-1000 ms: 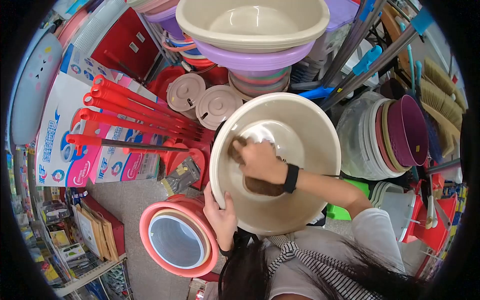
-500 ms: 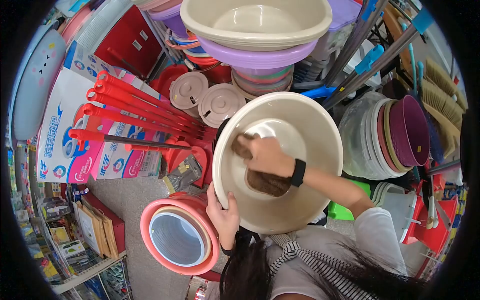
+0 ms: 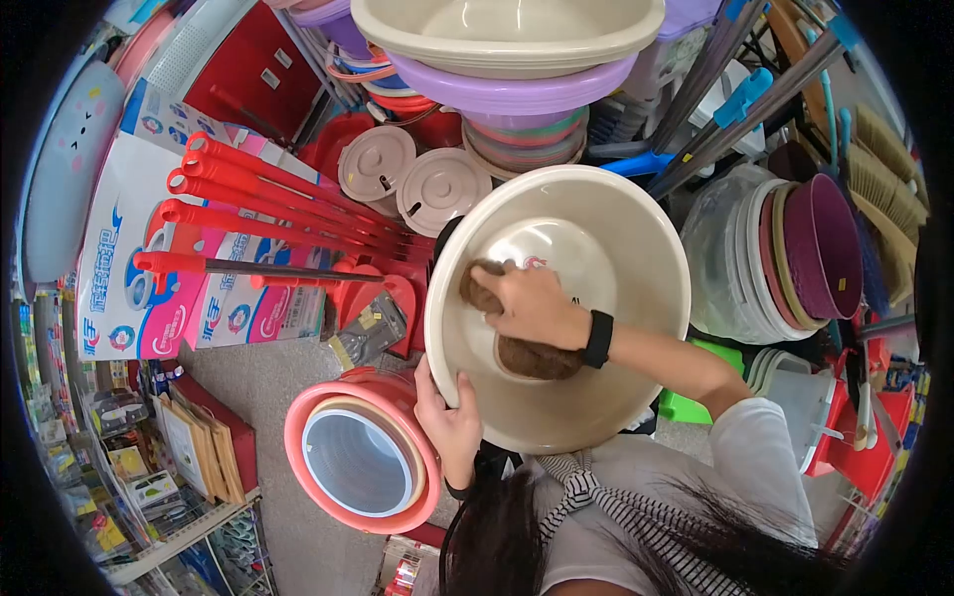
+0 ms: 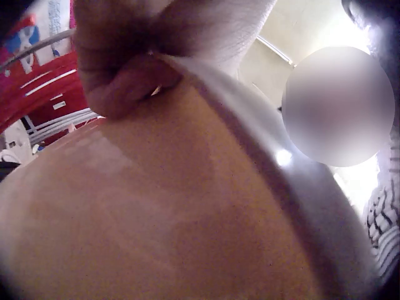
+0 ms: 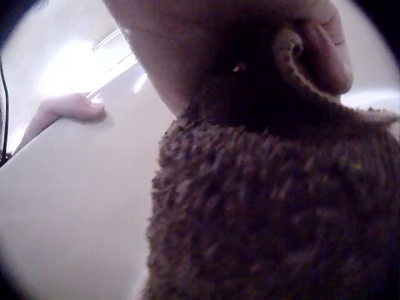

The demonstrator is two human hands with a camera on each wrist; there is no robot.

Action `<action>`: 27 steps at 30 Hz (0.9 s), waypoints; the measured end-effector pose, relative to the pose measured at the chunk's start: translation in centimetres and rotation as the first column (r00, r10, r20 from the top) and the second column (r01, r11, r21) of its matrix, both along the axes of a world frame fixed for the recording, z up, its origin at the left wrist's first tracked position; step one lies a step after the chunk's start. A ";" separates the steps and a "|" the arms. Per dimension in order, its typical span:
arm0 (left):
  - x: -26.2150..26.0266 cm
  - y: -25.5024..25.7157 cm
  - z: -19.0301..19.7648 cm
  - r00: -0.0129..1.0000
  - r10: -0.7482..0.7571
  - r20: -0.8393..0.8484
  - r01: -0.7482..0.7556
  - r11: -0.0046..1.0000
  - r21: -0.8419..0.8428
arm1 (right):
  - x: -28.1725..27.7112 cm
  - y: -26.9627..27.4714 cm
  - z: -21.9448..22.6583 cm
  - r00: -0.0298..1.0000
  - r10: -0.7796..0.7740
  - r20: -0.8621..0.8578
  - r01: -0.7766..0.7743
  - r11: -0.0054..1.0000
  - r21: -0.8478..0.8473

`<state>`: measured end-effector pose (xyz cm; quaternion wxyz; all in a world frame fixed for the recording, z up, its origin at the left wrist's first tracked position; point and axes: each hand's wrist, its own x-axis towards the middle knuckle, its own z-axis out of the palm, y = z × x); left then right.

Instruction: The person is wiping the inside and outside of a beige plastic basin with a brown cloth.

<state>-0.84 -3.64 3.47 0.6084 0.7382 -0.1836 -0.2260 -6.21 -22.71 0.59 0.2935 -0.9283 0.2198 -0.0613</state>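
Note:
A deep cream basin [image 3: 646, 298] is held tilted against the person's front, its inside facing up. My left hand [image 3: 447, 417] grips its lower left rim, thumb over the inner side and fingers outside; the left wrist view shows the basin's outer wall [image 4: 125, 206] beneath that hand. Inside the basin, my right hand [image 3: 542, 310] holds a fuzzy brown towel [image 3: 542, 360] against the left inner wall. One bunch of it sticks out by the fingertips and the rest hangs below the palm. In the right wrist view a pale-edged fold of towel [image 5: 269, 206] passes under the fingers.
Red-handled tools [image 3: 268, 199] and cardboard boxes [image 3: 149, 238] stand to the left. Nested pink buckets [image 3: 308, 477] sit on the floor at lower left. More basins [image 3: 507, 50] are stacked ahead; buckets [image 3: 825, 248] and metal poles [image 3: 745, 119] stand at right.
The head view has shifted slightly, so the basin appears a little higher and further right. My right hand has moved only slightly with the towel; the left hand keeps its grip on the rim.

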 end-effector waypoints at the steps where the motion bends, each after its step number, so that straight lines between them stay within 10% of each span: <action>1: 0.0 -0.1 0.0 1.000 0.000 0.009 0.000 1.000 -0.026 | 0.0 0.3 0.0 1.000 -0.005 0.030 0.004 1.000 0.031; 8: 0.3 -0.4 0.2 0.998 -0.032 0.045 0.031 0.999 0.017 | -2.7 2.7 -0.5 0.954 0.279 -0.112 -0.290 0.952 -0.098; 20: -0.3 -0.4 0.5 0.999 0.007 -0.032 -0.007 1.000 0.014 | -1.9 -4.2 -1.6 0.977 -0.167 -0.133 0.131 0.961 -0.244; 27: -0.2 -0.5 0.3 1.000 -0.006 -0.027 0.005 1.000 -0.019 | -4.5 -6.1 -0.9 0.871 -0.226 -0.436 -0.027 0.864 -0.502</action>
